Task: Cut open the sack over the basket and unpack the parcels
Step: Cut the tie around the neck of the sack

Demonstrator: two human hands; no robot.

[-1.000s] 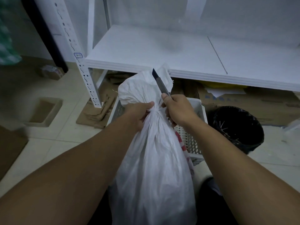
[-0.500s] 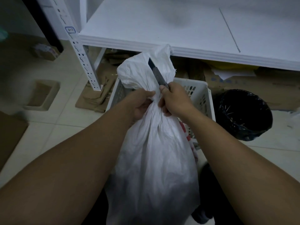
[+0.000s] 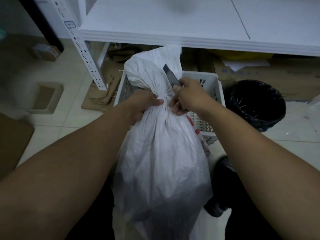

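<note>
Both hands have drawn slightly apart since half a second ago, baring the cinched neck of the sack (image 3: 161, 153), and the knife (image 3: 170, 76) now leans further up and to the left across the flared top.

From where I stand, the left hand (image 3: 143, 104) is clenched on the gathered cloth just below the tie. The right hand (image 3: 188, 96) is wrapped round the knife handle, with its lower fingers touching the neck from the other side. The blade lies against the flare above the tie; I cannot tell whether its edge has bitten in.

The sack stands upright between the person's arms, its top leaning over the near rim of the basket (image 3: 200, 73), which sits on the floor under the shelf (image 3: 173, 23) with a black bin (image 3: 256, 104) just beside it.

By my reckoning the job has barely begun. The neck is still tied and I see no slit anywhere. The sack bulges full. No parcel is out, though much of the basket's inside is hidden behind the sack. The cut itself, the opening and all the unpacking are yet to come.
</note>
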